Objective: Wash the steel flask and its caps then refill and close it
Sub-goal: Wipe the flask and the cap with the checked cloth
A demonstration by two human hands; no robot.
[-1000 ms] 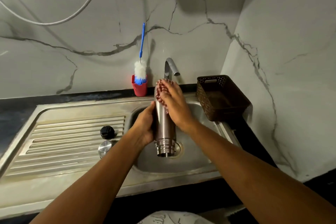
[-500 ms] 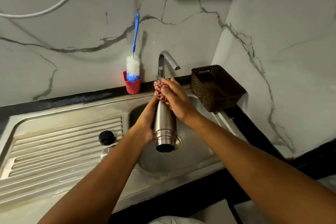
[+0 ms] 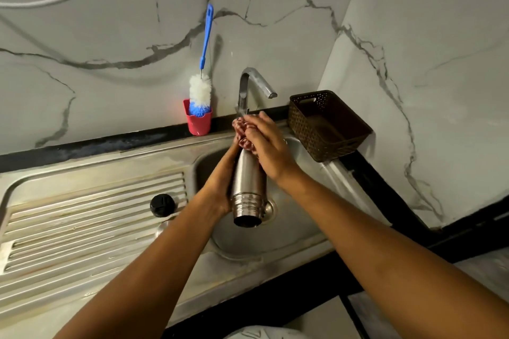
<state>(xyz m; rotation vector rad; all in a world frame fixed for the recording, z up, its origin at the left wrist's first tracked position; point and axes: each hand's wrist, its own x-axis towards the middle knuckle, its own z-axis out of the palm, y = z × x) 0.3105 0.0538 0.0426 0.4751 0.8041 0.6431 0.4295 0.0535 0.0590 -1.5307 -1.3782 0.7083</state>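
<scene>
The steel flask (image 3: 249, 184) hangs tilted over the sink (image 3: 248, 245), open mouth toward six o'clock and base up under the tap (image 3: 253, 82) at twelve. The left hand (image 3: 220, 187) is wrapped round its body from the nine o'clock side. The right hand (image 3: 268, 146) clutches a red-and-white scrubber (image 3: 243, 129) against the base end. Wet steel is probably slick, so hard rubbing up top could twist the flask out of that single grip and drop it into the basin. The black cap (image 3: 162, 205) lies loose on the drainboard (image 3: 82, 215) at nine o'clock, near the left forearm (image 3: 154, 270), which could knock it.
</scene>
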